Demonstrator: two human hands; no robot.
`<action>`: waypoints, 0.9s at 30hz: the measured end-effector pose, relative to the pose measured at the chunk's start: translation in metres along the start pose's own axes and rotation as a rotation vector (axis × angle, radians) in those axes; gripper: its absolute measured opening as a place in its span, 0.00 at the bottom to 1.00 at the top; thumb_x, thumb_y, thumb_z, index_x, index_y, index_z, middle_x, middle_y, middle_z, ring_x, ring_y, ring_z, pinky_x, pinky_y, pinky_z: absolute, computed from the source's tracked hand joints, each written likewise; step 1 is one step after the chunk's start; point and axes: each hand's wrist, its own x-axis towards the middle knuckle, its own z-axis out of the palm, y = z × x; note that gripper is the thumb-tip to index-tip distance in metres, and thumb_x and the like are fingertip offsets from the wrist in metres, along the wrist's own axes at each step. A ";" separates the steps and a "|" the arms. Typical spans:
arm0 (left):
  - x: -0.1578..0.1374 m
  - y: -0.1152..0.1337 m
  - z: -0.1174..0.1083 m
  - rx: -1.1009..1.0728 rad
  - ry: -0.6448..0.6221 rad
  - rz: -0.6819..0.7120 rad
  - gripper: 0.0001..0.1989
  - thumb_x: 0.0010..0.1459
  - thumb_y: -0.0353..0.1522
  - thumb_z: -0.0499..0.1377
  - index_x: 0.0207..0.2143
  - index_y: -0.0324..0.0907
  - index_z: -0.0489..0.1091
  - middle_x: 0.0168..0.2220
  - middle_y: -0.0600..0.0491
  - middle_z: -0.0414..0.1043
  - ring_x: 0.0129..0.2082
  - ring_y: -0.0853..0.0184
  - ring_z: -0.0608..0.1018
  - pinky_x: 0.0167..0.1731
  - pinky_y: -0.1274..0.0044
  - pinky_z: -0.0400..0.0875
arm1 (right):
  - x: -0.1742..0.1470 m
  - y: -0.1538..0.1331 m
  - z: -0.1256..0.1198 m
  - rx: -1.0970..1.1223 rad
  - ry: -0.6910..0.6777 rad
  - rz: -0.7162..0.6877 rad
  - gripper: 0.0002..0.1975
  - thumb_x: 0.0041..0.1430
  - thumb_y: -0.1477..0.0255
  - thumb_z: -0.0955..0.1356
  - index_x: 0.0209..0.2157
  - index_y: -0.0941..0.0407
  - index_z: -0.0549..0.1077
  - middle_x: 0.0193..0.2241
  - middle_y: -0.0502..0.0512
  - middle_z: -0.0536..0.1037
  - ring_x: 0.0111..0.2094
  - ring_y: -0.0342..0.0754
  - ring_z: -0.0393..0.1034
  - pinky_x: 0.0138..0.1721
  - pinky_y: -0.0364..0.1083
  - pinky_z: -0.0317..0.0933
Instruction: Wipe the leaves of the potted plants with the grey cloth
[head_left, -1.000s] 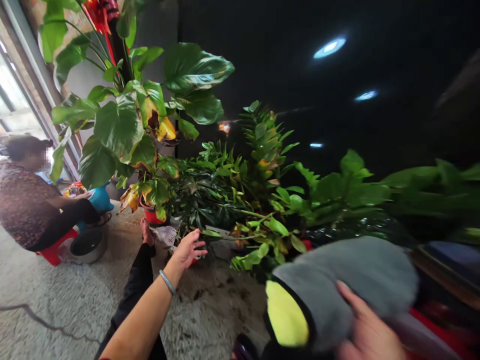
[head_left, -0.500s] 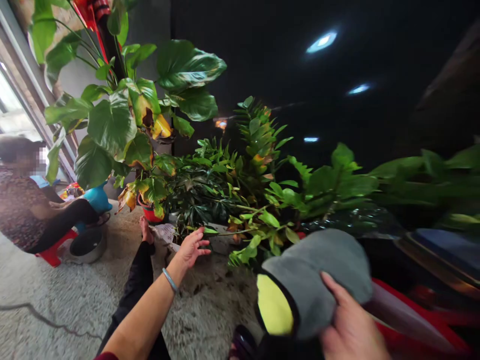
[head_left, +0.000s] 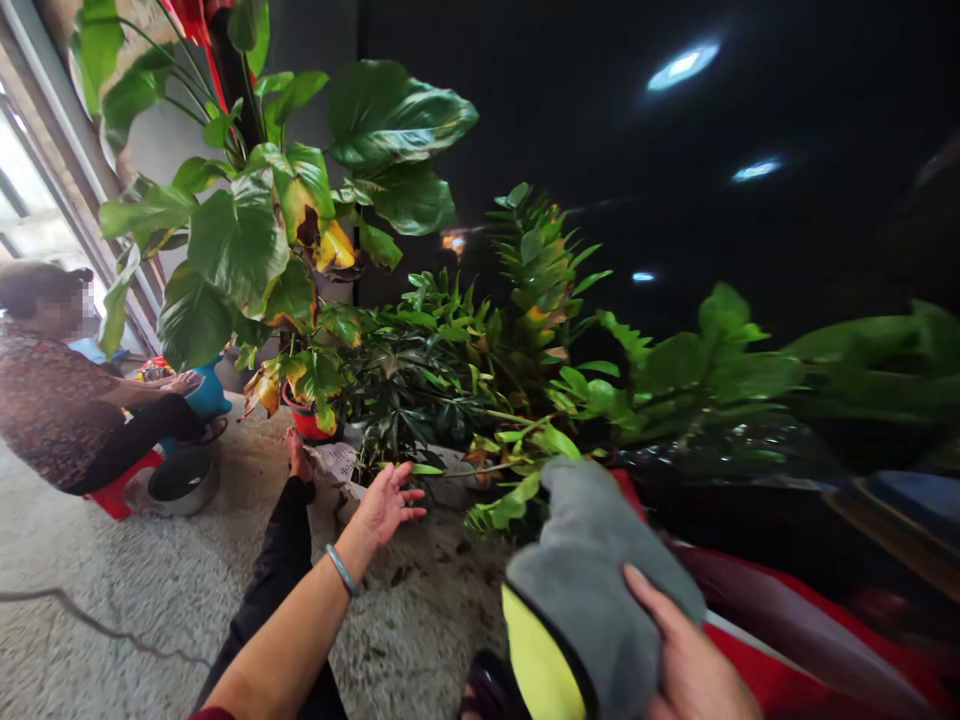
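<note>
My right hand [head_left: 694, 660] grips a grey cloth [head_left: 592, 590] with a yellow underside and a dark edge; my thumb lies on top of it and the other fingers are mostly hidden. The cloth bends, its far end close to the leaves. My left hand [head_left: 390, 503] is stretched out with fingers apart and holds nothing. It is just in front of a low dark-leaved plant [head_left: 397, 400], near a thin leafy branch [head_left: 487, 468]. A bangle [head_left: 341, 570] circles my left wrist.
A large-leaved plant [head_left: 240, 235] in a red pot [head_left: 309, 420] stands at the left. A person [head_left: 60, 400] sits on a red stool [head_left: 124, 483] beside a grey basin [head_left: 182, 483]. A dark glossy surface [head_left: 585, 110] rises behind the plants. Red material [head_left: 810, 620] lies at right.
The grey cloth has shifted slightly left and down, and its far end now bends. My left hand stays open in nearly the same place. The view has turned slightly.
</note>
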 end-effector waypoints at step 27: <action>0.018 0.062 -0.020 -0.147 0.180 0.067 0.24 0.59 0.44 0.56 0.52 0.38 0.70 0.32 0.49 0.75 0.33 0.63 0.76 0.40 0.71 0.70 | -0.081 0.024 0.115 -0.388 -0.610 -0.103 0.25 0.36 0.57 0.75 0.36 0.58 0.79 0.34 0.59 0.83 0.41 0.61 0.77 0.39 0.50 0.69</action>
